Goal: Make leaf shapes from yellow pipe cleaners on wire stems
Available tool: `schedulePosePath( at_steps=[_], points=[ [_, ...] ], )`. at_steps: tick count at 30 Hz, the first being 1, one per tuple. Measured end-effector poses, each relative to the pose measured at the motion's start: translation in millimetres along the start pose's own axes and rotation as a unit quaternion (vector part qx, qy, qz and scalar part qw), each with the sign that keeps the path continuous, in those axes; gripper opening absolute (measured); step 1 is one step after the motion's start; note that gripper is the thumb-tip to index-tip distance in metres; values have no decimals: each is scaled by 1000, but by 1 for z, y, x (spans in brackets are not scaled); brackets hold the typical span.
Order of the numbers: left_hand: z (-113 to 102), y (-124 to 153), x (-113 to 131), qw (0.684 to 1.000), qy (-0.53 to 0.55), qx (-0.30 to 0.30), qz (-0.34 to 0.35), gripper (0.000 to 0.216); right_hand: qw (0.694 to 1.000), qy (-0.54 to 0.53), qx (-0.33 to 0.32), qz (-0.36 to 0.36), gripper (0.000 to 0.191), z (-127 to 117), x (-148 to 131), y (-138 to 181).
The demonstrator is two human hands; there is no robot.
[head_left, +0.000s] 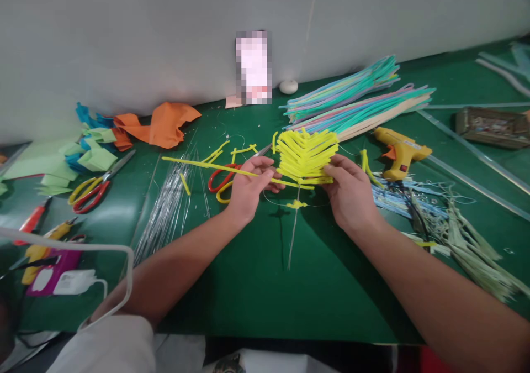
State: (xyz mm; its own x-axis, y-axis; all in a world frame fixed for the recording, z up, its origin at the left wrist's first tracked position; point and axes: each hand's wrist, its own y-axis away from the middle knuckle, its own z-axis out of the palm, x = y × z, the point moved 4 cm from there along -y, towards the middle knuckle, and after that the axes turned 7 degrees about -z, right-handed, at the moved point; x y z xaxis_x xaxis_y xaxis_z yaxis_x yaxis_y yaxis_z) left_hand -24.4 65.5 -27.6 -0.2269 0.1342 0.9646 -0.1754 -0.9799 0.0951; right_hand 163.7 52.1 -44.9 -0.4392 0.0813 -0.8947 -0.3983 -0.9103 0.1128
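A leaf-shaped bundle of yellow pipe cleaners (306, 153) on a thin wire stem (293, 235) hangs just above the green table (256, 284). My right hand (350, 193) pinches the bundle's lower right edge. My left hand (248, 188) is closed on a long yellow pipe cleaner (199, 164) that runs from the left across into the base of the bundle. A small yellow knot (297, 204) sits on the stem below the bundle.
Red and yellow scissors (219, 182) lie under my left hand, another pair (93, 188) at left. Loose wires (165, 207), coloured pipe cleaners (356, 105), a yellow glue gun (399, 152), orange cloth (165, 124), green paper scraps (95, 157), a white cable (103, 251).
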Motion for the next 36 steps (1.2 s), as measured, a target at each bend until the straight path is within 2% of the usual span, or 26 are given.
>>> schedulePosePath(
  at_steps=[6, 11, 18, 21, 24, 26, 29, 31, 36],
  points=[
    [10, 6, -3, 994, 55, -17, -96, 29, 999, 15, -31, -1, 23, 3, 0, 2],
    [15, 8, -7, 986, 83, -24, -142, 30, 999, 27, -45, 8, 27, 3, 2, 1],
    [14, 6, -11, 982, 101, 3, -159, 34, 997, 31, -61, 21, 31, 3, 5, 1],
    [16, 6, -10, 981, 107, -4, -163, 36, 996, 28, -84, 23, 32, 6, 7, 1],
    [16, 6, -10, 982, 108, -4, -157, 33, 993, 84, -85, 6, 33, 4, 5, 0],
    [15, 5, -10, 983, 107, 4, -151, 29, 985, 153, -68, -30, 31, 2, -2, -1],
    [13, 4, -9, 984, 103, 19, -141, 26, 957, 257, -44, -128, 23, -1, -19, 1],
    [11, 3, -9, 986, 97, 26, -131, 28, 919, 341, -48, -190, 19, 0, -31, 5],
    [8, 2, -9, 991, 83, 32, -97, 28, 801, 508, -176, -262, 19, 13, -38, 16]
  ],
)
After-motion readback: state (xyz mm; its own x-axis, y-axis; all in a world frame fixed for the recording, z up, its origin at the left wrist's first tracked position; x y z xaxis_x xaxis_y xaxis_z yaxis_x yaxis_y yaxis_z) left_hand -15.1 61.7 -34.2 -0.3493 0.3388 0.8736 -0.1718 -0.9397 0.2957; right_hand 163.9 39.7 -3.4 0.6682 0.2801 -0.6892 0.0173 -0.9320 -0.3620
